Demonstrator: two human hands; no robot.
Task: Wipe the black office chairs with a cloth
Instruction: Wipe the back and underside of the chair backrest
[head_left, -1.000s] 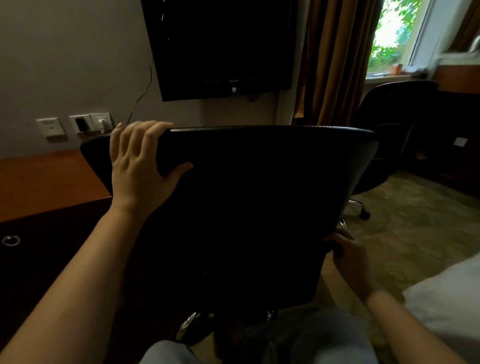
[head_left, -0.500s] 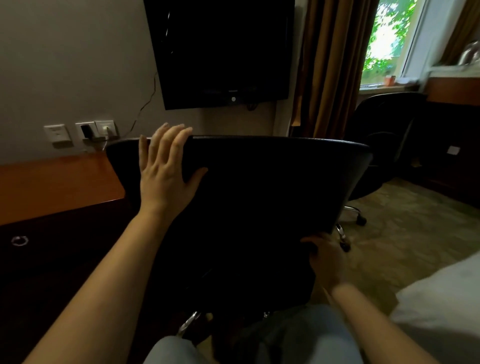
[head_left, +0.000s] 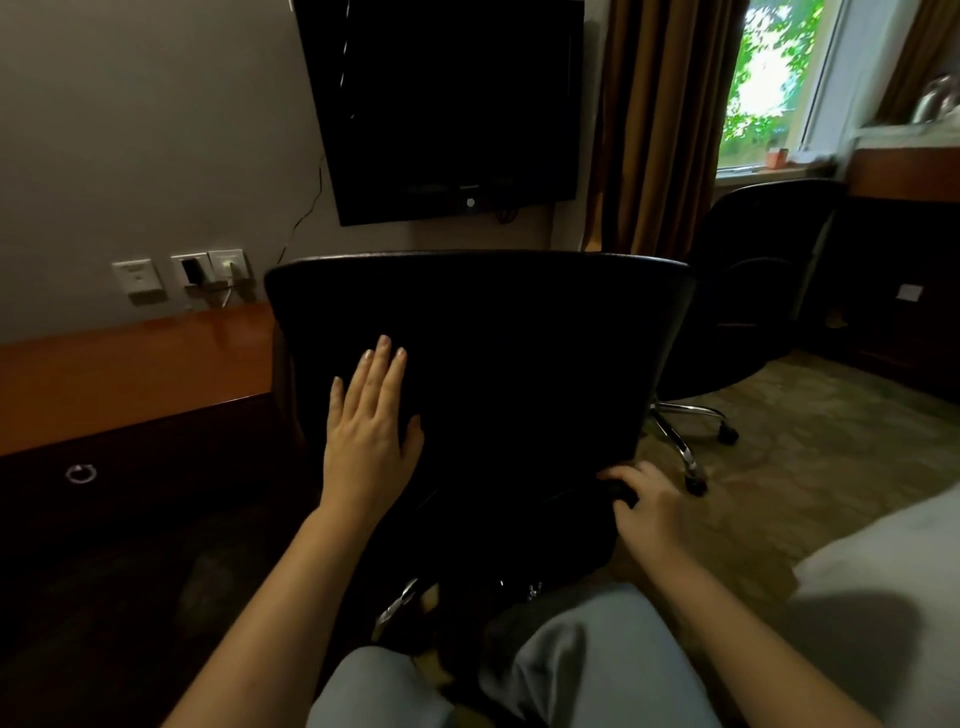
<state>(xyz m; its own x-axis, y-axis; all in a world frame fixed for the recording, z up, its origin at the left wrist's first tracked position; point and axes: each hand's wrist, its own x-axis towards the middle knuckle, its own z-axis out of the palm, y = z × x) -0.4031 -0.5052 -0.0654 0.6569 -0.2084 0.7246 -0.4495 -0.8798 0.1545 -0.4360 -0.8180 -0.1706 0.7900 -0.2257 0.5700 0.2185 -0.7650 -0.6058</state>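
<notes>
Two black chairs on the job list, and I'd say we're right at the start. Nearest us are knees in pale jeans (head_left: 571, 665), with the bed (head_left: 883, 597) low on the right. Just beyond, the right grip (head_left: 649, 512) sits at the lower right corner of the near chair (head_left: 519, 364), at the foot of its backrest. Its fingers are curled over something dark. Chair edge or a dark cloth, I cannot tell, it's all shadow down there. Over on the left, the left grip (head_left: 369, 431) lies flat on the back of that backrest, fingers straight and together, holding nothing. No cloth plainly showing anywhere! So my read: the near chair is being steadied or turned, not wiped, and its whole surface is left to do. Left of it runs the wooden tabletop (head_left: 130, 374). Farther back on the right, well apart across the carpet (head_left: 805, 441), the second chair (head_left: 753, 291) stands by the curtain (head_left: 654, 130) under the window (head_left: 769, 78). Nobody near it, so that one waits too. The television (head_left: 441, 104) hangs dark on the far wall.
</notes>
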